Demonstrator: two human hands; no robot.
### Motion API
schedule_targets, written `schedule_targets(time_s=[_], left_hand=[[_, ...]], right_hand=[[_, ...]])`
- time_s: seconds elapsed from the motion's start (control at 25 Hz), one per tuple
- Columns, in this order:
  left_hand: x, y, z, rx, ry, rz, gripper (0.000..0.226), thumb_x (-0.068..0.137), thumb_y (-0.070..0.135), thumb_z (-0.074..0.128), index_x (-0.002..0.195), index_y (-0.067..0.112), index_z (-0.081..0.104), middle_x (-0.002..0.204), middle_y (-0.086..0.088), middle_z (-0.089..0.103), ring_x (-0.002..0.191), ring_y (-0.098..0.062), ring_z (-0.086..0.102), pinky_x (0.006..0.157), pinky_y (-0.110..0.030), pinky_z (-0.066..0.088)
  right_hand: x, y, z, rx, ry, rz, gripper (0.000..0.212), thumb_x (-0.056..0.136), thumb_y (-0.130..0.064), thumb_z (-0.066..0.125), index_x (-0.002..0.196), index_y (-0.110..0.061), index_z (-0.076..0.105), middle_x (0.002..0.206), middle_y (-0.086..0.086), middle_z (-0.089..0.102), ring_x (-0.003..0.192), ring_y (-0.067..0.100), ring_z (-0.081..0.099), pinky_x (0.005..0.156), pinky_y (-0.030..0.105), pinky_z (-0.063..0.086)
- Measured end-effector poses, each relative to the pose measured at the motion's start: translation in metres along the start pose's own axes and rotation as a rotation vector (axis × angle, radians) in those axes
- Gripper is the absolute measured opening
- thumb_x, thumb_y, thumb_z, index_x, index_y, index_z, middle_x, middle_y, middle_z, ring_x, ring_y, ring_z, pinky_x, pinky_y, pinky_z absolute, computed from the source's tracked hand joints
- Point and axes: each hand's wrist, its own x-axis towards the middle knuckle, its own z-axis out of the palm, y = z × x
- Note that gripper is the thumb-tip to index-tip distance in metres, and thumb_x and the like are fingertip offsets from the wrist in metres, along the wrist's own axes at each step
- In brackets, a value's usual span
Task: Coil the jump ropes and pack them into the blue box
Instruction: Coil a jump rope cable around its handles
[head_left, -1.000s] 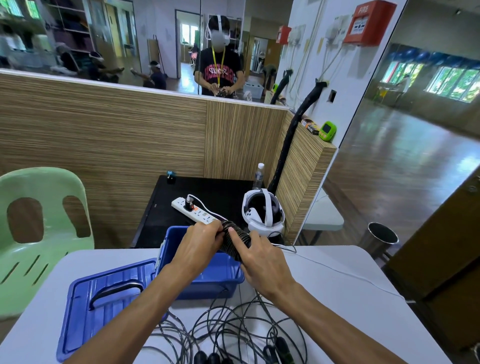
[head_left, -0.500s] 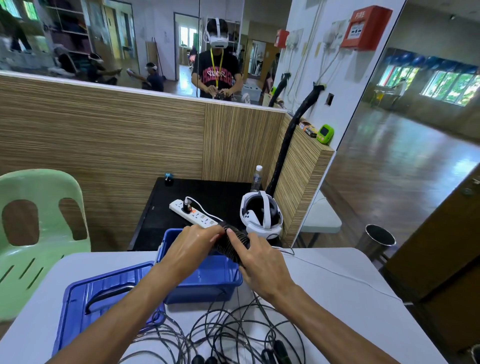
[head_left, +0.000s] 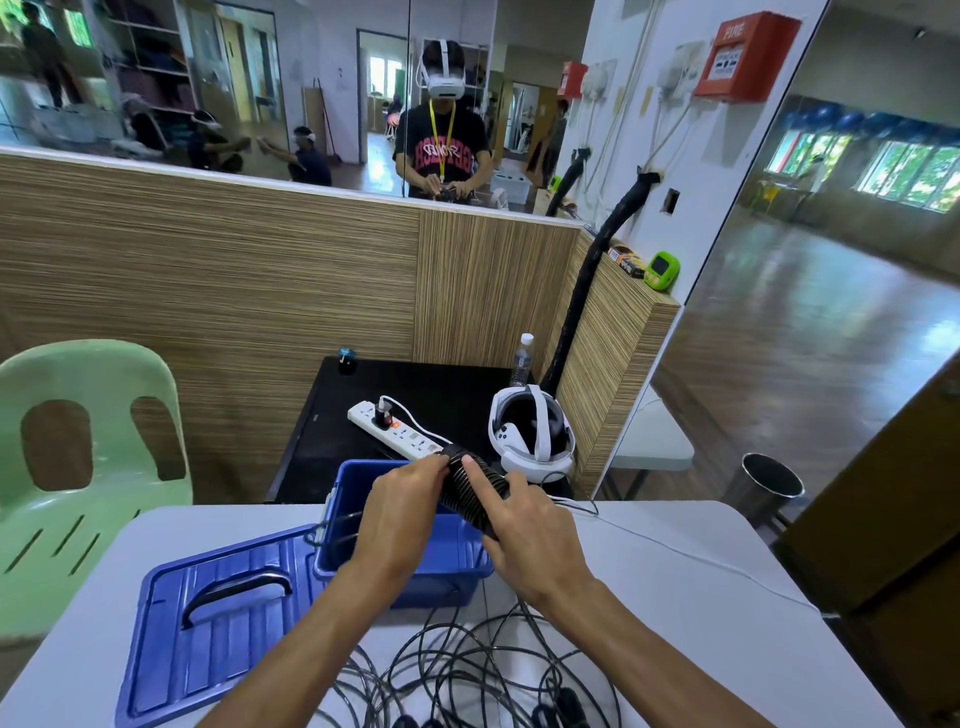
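Above the blue box (head_left: 410, 564), a coiled jump rope (head_left: 470, 491) gripped between left hand (head_left: 400, 512) and right hand (head_left: 532, 538).

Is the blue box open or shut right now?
Open. The blue box has no cover; its lid lies flat on the table beside it.

"FIRE" in white on the red alarm box (head_left: 746, 56), wall-mounted, its smaller label unreadable, mirrored shirt lettering illegible

Bright daylight from right windows, floor glare, wide-angle bending at edges
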Motion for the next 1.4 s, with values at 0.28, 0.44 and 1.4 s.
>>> schedule_targets(time_s=[0.28,0.44,1.4], left_hand=[[-0.006,0.022,0.008,0.118,0.001,-0.096,0.005,0.093,0.012,0.058,0.088,0.014,0.060,0.077,0.001,0.057,0.063,-0.016,0.049,0.051,-0.028,0.035],[-0.010,0.021,0.008,-0.131,-0.008,-0.267,0.018,0.100,0.031,0.045,0.088,0.020,0.053,0.071,0.006,0.060,0.060,-0.011,0.056,0.052,-0.032,0.045],[-0.021,-0.063,-0.006,-1.006,-0.565,-0.565,0.065,0.060,0.080,0.064,0.053,0.021,0.038,0.055,0.001,0.024,0.049,-0.012,0.023,0.056,-0.023,0.042]], right_hand=[[0.005,0.002,-0.015,0.032,-0.100,0.073,0.091,0.095,-0.035,0.057,0.154,-0.038,-0.013,0.115,0.013,0.045,0.078,0.030,0.062,0.055,0.035,0.041],[0.005,0.006,-0.015,0.026,-0.117,0.078,0.089,0.095,-0.037,0.056,0.153,-0.042,-0.011,0.112,0.013,0.047,0.074,0.031,0.063,0.054,0.034,0.040],[-0.008,0.005,-0.025,0.183,0.069,-0.066,0.096,0.089,-0.038,0.063,0.154,-0.043,-0.007,0.100,0.008,0.049,0.059,0.022,0.056,0.049,0.039,0.053]])
